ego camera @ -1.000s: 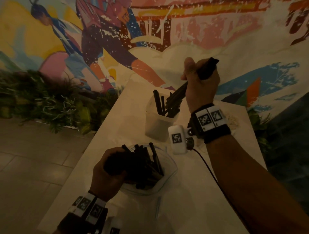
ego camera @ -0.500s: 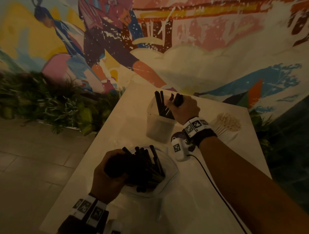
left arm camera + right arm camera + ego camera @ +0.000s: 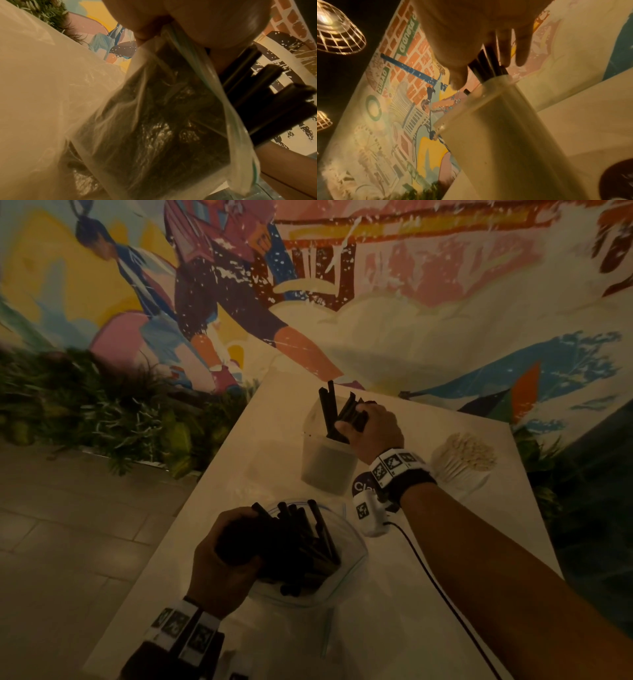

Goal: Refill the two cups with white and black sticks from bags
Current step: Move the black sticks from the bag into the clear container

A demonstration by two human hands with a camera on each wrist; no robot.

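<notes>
A frosted square cup [image 3: 329, 467] [image 3: 508, 135] stands mid-table with several black sticks [image 3: 330, 409] upright in it. My right hand [image 3: 371, 428] is at the cup's mouth, fingers [image 3: 505, 44] curled round a bundle of black sticks [image 3: 486, 65] that reach down into the cup. Nearer to me lies a clear zip bag [image 3: 346, 546] [image 3: 154, 128] full of black sticks [image 3: 308, 542]. My left hand [image 3: 222, 559] pinches the bag's left rim [image 3: 164, 35] and holds its mouth up. A second cup [image 3: 462, 470] at the right holds white sticks [image 3: 466, 453].
The white table [image 3: 394, 611] runs away from me, its left edge dropping to a tiled floor [image 3: 68, 525] and a plant bed [image 3: 102, 419]. A painted mural wall [image 3: 411, 302] stands behind. A cable [image 3: 445, 594] trails from my right wrist camera across the table.
My right hand came down from high above the cup, lowering its bundle of black sticks into the cup. The left hand and the bag stayed put.
</notes>
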